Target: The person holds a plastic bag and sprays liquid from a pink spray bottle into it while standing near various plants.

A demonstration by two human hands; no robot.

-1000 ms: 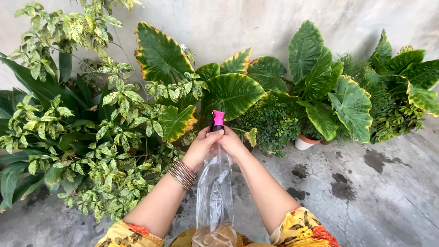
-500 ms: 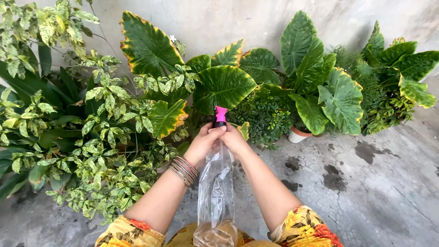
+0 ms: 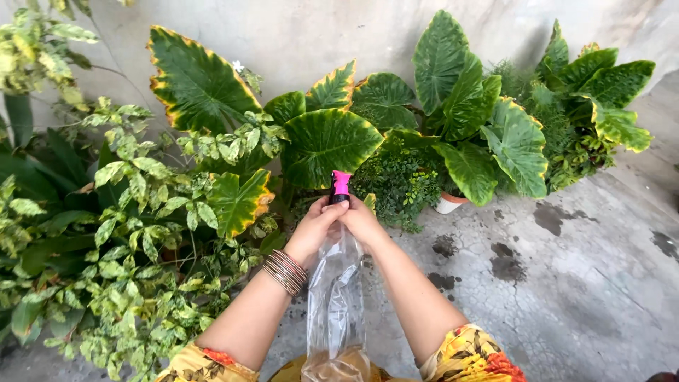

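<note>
Spray bottle (image 3: 335, 311), clear plastic and long, stands upright in the middle of the view between the two forearms, its base low at the bottom edge and its neck rising up into the hands. Both hands close around that neck from either side: the left hand (image 3: 315, 228) wraps it from the left with fingers curled over the top, and the right hand (image 3: 362, 221) grips it from the right, fingers bent, the two hands touching each other over the bottle. Just above the knuckles the pink nozzle (image 3: 341, 182) sticks out on a short black collar, pointing away from the person toward the greenery. Whether a finger presses the trigger cannot be told, since the hands cover it.

Inside the bottle only a shallow layer of brownish liquid (image 3: 335, 368) sits at the bottom, well below the hands; the rest of the body is see-through and looks empty. A stack of thin bangles (image 3: 283, 271) circles the left wrist, just beside the bottle's shoulder.

Beyond the fingertips, large heart-shaped leaves (image 3: 326, 143) with yellow edges spread out. To the right of the right hand, near it, a small white pot (image 3: 448, 204) holds a plant with broad green leaves, its rim partly hidden by foliage. Left of the left hand, a mass of variegated shrubs (image 3: 134, 233) fills the ground. Cracked concrete floor (image 3: 566, 297) with dark damp patches lies to the right of the right forearm.
</note>
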